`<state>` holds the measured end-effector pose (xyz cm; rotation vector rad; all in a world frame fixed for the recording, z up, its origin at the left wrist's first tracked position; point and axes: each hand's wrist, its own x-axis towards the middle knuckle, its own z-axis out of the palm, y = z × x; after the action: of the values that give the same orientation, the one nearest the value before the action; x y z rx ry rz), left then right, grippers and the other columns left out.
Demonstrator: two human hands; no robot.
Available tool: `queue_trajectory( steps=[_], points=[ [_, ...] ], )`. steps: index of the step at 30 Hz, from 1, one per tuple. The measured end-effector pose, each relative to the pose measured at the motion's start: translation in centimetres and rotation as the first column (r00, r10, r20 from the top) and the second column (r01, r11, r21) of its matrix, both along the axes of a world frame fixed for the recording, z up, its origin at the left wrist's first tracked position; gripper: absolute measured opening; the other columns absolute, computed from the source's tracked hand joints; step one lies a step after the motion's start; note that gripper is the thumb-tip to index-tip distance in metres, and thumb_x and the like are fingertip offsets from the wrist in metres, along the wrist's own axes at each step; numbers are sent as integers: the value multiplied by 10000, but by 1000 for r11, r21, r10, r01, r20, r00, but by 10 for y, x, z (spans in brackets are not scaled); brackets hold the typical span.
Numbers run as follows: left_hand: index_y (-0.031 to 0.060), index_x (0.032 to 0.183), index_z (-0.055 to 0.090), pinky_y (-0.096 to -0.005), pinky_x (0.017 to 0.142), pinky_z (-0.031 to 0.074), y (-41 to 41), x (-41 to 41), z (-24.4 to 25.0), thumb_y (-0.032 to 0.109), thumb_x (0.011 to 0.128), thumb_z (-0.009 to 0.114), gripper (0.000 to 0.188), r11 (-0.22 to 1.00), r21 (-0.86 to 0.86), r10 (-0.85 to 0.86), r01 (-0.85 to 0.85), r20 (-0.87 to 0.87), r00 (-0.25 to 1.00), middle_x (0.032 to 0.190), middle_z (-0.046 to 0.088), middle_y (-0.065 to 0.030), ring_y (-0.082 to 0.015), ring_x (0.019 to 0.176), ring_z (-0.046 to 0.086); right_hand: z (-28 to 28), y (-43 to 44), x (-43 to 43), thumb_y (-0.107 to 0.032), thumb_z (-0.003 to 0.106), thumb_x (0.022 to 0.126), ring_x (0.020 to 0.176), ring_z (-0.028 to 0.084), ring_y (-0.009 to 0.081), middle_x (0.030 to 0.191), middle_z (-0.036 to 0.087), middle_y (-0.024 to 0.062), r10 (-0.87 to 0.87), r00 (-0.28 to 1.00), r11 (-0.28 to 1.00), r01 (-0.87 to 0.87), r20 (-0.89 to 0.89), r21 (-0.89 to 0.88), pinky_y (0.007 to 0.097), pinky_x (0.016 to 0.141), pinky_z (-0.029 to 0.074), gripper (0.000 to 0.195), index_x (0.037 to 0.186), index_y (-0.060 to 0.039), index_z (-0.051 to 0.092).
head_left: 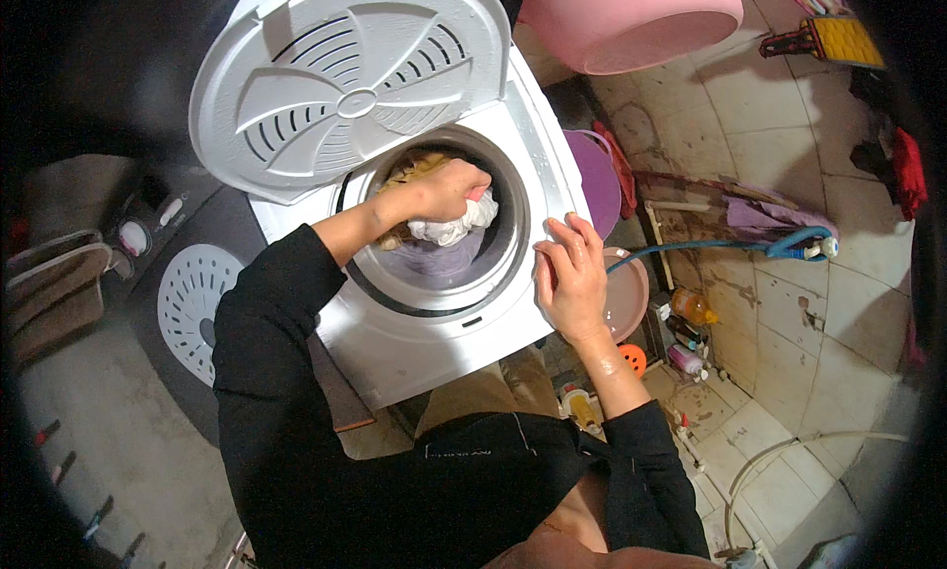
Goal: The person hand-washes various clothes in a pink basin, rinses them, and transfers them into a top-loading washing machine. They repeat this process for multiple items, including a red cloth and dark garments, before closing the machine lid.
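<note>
My left hand (453,189) is in the round drum opening of a white washing machine (414,354), its fingers curled against a bunched white cloth (459,221). Yellowish cloth (425,167) lies beyond that hand, and pale purple fabric (436,258) sits lower in the drum. The slatted grey-white lid (357,103) stands raised over the far side of the opening. Resting on the machine's right edge, my right hand (573,280) has its fingers spread, looks wet and holds nothing. The underside of my left hand is hidden.
A pink tub (636,22) is at the upper right. Beside the machine are a purple basket (592,181), a pale pink basin (625,295) and bottles (694,306) by the tiled wall. A blue hose (688,245) runs to a wall tap. A perforated white disc (196,303) lies left.
</note>
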<state>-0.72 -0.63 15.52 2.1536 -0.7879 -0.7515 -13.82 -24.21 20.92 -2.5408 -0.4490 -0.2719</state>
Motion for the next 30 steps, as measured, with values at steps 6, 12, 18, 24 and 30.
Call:
queue_trajectory(
  steps=[6,12,18,24,30],
  points=[
    [30,735,546,-467,676,446,0,-31,-18,138,797,655,165,998,-51,-11,24,243,970,741,591,-184,-360,744,624,0,0,0,-31,684,774,1203,520,343,1172,617,103,-8,1000,1000,8,7,13,442,986,459,142,911,-55,658],
    [80,914,669,-573,936,448,20,-33,-65,91,775,627,145,665,634,-629,394,193,753,910,662,-93,-314,949,646,4,7,-1,-19,685,764,1198,524,345,1163,620,107,-4,1000,1000,4,29,20,436,986,460,151,910,-45,654],
    [81,932,688,-471,902,443,-14,-62,-60,153,789,584,191,719,431,-692,545,518,503,897,625,-82,-251,925,617,1,1,-4,-13,680,759,1197,521,348,1157,617,115,-22,1000,1000,22,10,18,444,990,456,156,910,-38,652],
    [83,837,706,-380,903,408,2,-110,-206,188,795,599,156,482,512,-825,711,538,173,851,682,-36,-241,831,649,1,5,0,-13,670,756,1204,517,350,1150,615,123,-6,1000,999,5,25,45,442,1002,452,146,897,-37,644],
    [124,809,711,-419,941,386,3,-98,-173,191,792,600,131,259,525,-945,810,311,101,857,688,-40,-234,796,647,-1,-3,-2,-18,684,774,1208,515,338,1160,622,85,-18,1000,999,18,-7,43,428,984,461,123,887,-48,646]
  ],
)
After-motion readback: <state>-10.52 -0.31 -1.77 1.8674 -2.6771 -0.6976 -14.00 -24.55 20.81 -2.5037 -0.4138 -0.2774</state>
